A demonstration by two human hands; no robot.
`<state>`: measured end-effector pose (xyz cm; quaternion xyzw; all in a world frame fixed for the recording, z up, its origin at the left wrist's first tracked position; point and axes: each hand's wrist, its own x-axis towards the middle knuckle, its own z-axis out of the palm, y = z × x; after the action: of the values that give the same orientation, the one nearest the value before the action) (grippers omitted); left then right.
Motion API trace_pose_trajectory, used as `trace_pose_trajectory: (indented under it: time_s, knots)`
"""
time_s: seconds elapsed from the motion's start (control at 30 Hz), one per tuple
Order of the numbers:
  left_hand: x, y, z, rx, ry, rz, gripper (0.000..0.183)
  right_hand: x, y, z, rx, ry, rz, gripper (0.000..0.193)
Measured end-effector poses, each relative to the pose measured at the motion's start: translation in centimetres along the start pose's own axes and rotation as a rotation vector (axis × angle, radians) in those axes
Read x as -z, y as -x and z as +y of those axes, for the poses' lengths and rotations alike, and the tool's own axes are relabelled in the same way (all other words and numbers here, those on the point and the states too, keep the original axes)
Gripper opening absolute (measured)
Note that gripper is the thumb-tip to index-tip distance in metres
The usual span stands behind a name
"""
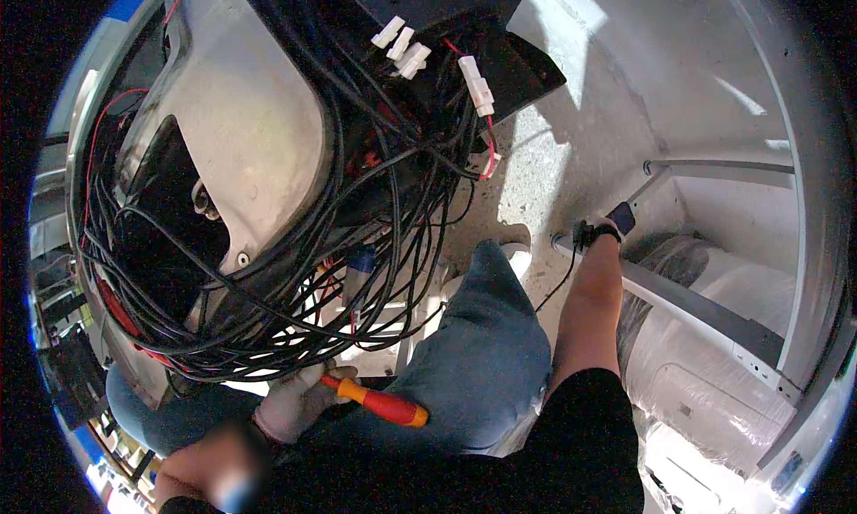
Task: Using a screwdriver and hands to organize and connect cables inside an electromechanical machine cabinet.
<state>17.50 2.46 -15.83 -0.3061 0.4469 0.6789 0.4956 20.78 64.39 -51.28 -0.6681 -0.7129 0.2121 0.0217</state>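
My left hand [287, 409], in a pale work glove, is closed round a screwdriver [382, 402] with a red and orange-yellow handle, just below a big bundle of black cables [268, 358]. The handle's butt points right, over my lap. My right arm reaches out to the right, and my right hand [611, 221] is by a grey metal frame [687, 304]. A black band [595, 236] circles that wrist, and a small dark flat thing [623, 217] shows at the hand. Its fingers are too small and hidden to make out.
The cables loop round a beige metal plate [259, 112] with a dark opening. White connectors [478, 86] hang near a black box [437, 5] at the top. Plastic-wrapped white goods [714, 380] lie beyond the frame at right. A thin black cord [562, 286] hangs below my right wrist.
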Motion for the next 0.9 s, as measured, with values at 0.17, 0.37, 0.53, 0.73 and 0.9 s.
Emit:
trace_pose_trajectory:
  time_s: [0.17, 0.37, 0.53, 0.73, 0.9]
  knots:
    - [-0.5, -0.1, 0.3, 0.007, 0.015, -0.017, 0.039, 0.0, 0.0, 0.0, -0.007, 0.015, 0.019, 0.059]
    - [-0.9, -0.1, 0.3, 0.007, 0.011, 0.074, 0.040, 0.1, 0.8, 0.3, -0.024, 0.054, 0.050, 0.061]
    - [-0.8, 0.1, 0.6, -0.005, 0.035, 0.029, 0.037, 0.0, 2.7, 0.1, 0.018, 0.188, 0.246, 0.063]
    - [-0.6, 0.7, 0.8, -0.013, 0.081, -0.018, 0.041, 0.7, 11.3, -0.6, 0.891, 0.213, 0.643, 0.065]
    - [0.7, 1.5, 0.2, 0.035, -0.006, 0.039, 0.039, 3.8, 21.0, 3.9, 0.574, -0.555, -0.485, 0.052]
